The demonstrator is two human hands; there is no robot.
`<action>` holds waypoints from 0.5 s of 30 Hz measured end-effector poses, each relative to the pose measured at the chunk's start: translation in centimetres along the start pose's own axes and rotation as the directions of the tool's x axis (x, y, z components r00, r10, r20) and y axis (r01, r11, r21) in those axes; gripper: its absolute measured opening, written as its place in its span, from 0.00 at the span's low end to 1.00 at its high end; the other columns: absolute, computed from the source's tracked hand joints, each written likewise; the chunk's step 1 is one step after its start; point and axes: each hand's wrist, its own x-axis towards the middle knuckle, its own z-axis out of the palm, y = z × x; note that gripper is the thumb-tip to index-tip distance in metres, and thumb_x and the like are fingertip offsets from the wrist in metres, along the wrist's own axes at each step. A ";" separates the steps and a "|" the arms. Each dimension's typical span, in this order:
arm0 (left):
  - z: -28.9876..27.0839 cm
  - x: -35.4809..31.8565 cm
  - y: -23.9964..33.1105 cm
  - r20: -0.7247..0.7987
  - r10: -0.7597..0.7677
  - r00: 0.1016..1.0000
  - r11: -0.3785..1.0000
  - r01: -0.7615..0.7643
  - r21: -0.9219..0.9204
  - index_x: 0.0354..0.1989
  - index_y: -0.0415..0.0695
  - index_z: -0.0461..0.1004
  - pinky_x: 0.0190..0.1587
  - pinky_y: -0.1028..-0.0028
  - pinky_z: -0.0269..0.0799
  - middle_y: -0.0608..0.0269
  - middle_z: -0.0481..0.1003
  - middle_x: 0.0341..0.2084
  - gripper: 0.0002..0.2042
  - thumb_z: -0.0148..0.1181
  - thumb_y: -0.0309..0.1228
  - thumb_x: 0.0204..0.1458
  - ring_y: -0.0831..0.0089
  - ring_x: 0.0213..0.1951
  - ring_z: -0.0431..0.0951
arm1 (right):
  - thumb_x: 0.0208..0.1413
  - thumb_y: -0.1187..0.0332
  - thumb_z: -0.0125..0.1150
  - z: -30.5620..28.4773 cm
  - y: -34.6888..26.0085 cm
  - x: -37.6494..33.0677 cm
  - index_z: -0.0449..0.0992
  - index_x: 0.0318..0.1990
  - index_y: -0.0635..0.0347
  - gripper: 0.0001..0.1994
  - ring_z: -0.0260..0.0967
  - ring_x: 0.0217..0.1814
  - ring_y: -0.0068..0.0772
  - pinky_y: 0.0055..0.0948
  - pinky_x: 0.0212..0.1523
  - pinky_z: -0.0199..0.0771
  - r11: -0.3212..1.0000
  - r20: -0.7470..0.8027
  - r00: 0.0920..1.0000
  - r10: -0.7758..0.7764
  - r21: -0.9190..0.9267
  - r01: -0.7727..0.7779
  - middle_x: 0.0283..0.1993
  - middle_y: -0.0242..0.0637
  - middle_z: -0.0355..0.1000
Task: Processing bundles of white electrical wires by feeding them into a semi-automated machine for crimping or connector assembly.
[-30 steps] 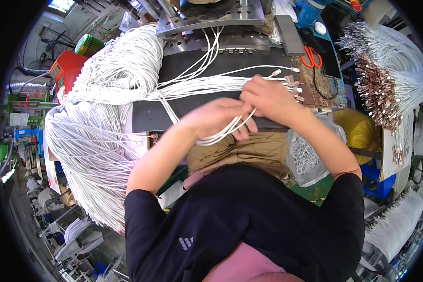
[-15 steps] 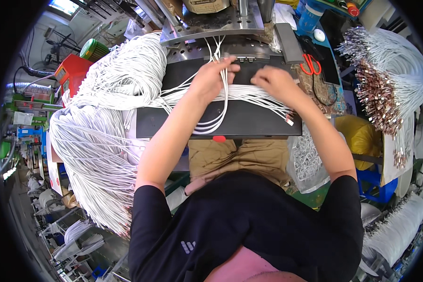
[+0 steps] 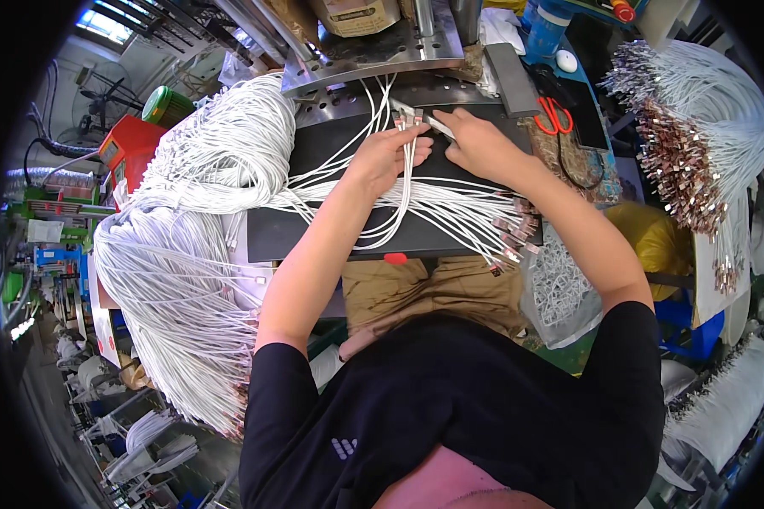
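My left hand (image 3: 389,157) is closed on a few white cables (image 3: 408,161), the thumb laid across them just below their connector ends. Those small metal-and-white connectors (image 3: 408,121) stick up past the fingers, and the cables loop down and back to the left. Close beside it, my right hand (image 3: 482,148) is closed with its fingertips near the connectors. A thin pale piece (image 3: 438,125) shows at its fingertips; its kind is unclear. Under both hands a bundle of white cables (image 3: 450,197) lies across the black work board (image 3: 314,233), with copper-coloured ends fanned out at the right.
A steel press plate (image 3: 373,68) stands beyond the board. Large heaps of white cable (image 3: 170,297) crowd the left side. Red-handled scissors (image 3: 554,116) and a grey block (image 3: 511,81) lie at the right. More cables with copper ends (image 3: 679,161) hang farther right.
My right hand has moved up and left to the connectors by my left hand. Cables on the board have spread apart at their right ends. The view has shifted slightly.
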 end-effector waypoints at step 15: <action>2.7 -0.4 -0.7 0.039 -0.020 0.999 0.933 0.004 0.361 0.40 0.44 0.83 0.41 0.80 0.73 0.71 0.81 0.30 0.09 0.69 0.36 0.60 0.82 0.31 0.78 | 0.65 0.64 0.50 2.0 0.6 -0.6 0.81 0.55 0.66 0.20 0.66 0.24 0.20 0.26 0.28 0.67 0.627 -0.031 0.846 0.533 0.685 -0.370 0.33 0.31 0.77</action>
